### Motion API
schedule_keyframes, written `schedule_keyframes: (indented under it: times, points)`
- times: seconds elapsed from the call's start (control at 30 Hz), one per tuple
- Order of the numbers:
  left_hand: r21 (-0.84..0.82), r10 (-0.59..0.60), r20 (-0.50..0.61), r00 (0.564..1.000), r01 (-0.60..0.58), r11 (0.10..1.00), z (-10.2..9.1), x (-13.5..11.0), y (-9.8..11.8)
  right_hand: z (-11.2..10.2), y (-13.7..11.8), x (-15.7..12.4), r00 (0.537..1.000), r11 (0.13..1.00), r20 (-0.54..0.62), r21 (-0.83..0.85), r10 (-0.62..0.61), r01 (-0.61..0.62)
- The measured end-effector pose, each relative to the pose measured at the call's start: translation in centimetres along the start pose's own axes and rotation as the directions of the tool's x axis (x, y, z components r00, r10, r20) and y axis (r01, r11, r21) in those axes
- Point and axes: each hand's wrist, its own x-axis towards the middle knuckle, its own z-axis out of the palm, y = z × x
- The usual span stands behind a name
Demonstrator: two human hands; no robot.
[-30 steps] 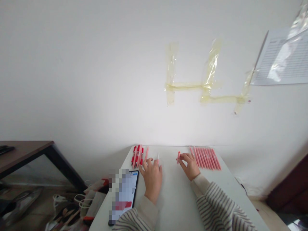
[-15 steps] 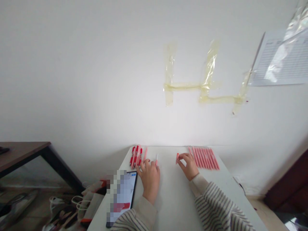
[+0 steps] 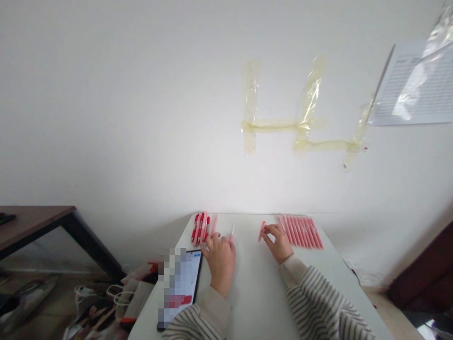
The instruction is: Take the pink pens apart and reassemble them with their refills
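Note:
My left hand [image 3: 221, 257] rests on the white table [image 3: 255, 293] with its fingers curled round a thin pale pen part [image 3: 231, 233] that sticks out towards the wall. Just left of it lies a bundle of red and pink pens [image 3: 201, 227]. My right hand [image 3: 279, 242] pinches a short pink pen piece [image 3: 262, 231] between thumb and fingers. A neat row of several pink pen barrels [image 3: 302, 231] lies directly to the right of that hand.
A phone [image 3: 180, 288] lies on the table's left side near my left forearm. A dark wooden table [image 3: 35, 226] stands at the left, with bags and clutter [image 3: 116, 302] on the floor below. Tape strips [image 3: 283, 127] and a sheet of paper [image 3: 414, 89] hang on the wall.
Both hands stay almost in place. The pink piece in my right hand has tilted slightly, and the view has shifted a little.

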Motion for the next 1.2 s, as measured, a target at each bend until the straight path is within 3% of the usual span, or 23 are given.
schedule_keyframes:
  times: [0.33,0.6,0.97,1.2]
  points:
    - [-0.064,0.016,-0.004,1.000,-0.016,0.998,-0.3,0.3,0.0,0.0,-0.1,0.0,1.000,0.999,-0.009,-0.035,-0.028,0.028]
    - [-0.230,0.014,0.005,1.000,-0.013,0.973,0.4,0.5,0.0,-1.0,-0.8,0.5,0.989,0.977,0.023,-0.153,-0.146,0.147]
    - [-0.331,-0.004,0.041,0.999,0.017,0.944,0.3,0.6,0.0,-2.1,0.1,0.6,0.993,0.915,0.056,-0.387,-0.104,0.117]
    - [-0.340,0.005,0.031,0.999,0.006,0.940,0.5,0.6,-0.1,-2.3,-0.1,0.6,0.993,0.899,0.074,-0.421,-0.095,0.118]
